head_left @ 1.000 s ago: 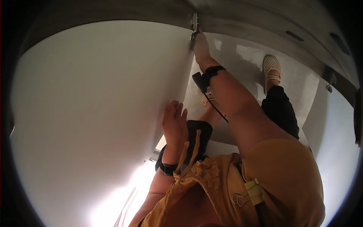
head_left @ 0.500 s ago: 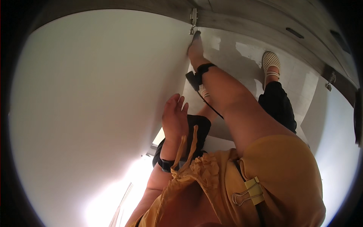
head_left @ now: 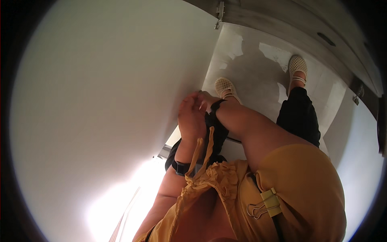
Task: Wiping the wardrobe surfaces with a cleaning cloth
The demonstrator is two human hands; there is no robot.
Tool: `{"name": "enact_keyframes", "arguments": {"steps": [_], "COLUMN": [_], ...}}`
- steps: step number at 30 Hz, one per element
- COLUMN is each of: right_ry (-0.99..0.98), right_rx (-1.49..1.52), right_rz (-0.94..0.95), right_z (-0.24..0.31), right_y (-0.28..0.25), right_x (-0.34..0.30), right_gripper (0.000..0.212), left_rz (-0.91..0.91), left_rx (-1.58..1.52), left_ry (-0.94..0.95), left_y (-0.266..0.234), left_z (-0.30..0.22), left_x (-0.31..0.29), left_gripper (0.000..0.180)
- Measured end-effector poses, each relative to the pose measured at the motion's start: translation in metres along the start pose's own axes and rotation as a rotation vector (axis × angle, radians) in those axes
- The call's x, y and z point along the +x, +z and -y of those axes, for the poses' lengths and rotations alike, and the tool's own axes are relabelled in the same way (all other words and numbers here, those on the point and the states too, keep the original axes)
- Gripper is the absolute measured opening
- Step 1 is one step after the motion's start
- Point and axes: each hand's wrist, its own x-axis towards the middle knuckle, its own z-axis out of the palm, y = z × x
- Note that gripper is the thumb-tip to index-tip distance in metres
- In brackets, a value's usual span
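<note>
My left hand (head_left: 191, 121) is raised beside a white panel (head_left: 109, 88), palm partly showing, its fingers loosely curled. My right hand (head_left: 206, 99) meets it at the fingertips. The right fingers are mostly hidden behind the left ones, so whether anything lies between them does not show. A black strap (head_left: 217, 105) circles my right wrist, and a black band (head_left: 181, 168) sits on my left wrist.
Two metal latches hang on the dark frame, a far latch (head_left: 219, 16) and a right latch (head_left: 356, 97). Below are the grey floor (head_left: 258, 76) and my woven shoes (head_left: 298, 66). A yellow binder clip (head_left: 271, 202) grips a strap on my yellow top. Bright light glares at lower left.
My right hand has drawn back from near the far latch to my left hand. My left hand has shifted slightly right and its fingers have curled toward the right hand.
</note>
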Motion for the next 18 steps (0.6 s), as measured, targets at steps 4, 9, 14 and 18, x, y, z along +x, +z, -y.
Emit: {"name": "enact_keyframes", "arguments": {"steps": [4,9,14,18], "right_ry": [-0.114,-0.388,-0.703,-0.552], "right_rx": [-0.588,-1.624,-1.679,-1.910], "right_rz": [-0.069,-0.117,-0.582,-0.719], "right_z": [0.055,0.139,0.257,0.263], "right_y": [-0.046,-0.003,-0.102,-0.006], "right_x": [-0.013,-0.042,-0.062,-0.048], "right_gripper": [0.027,0.018,0.021,0.035], "left_rz": [0.060,0.026,0.148,0.038], "left_rx": [0.019,0.020,-0.005,0.000], "left_ry": [-0.073,-0.029,-0.078,0.007], "left_y": [0.018,0.003,0.037,0.012], "left_z": [0.014,0.002,0.013,-0.003], "left_x": [0.001,-0.001,-0.011,-0.013], "left_gripper": [0.022,0.025,0.027,0.025]}}
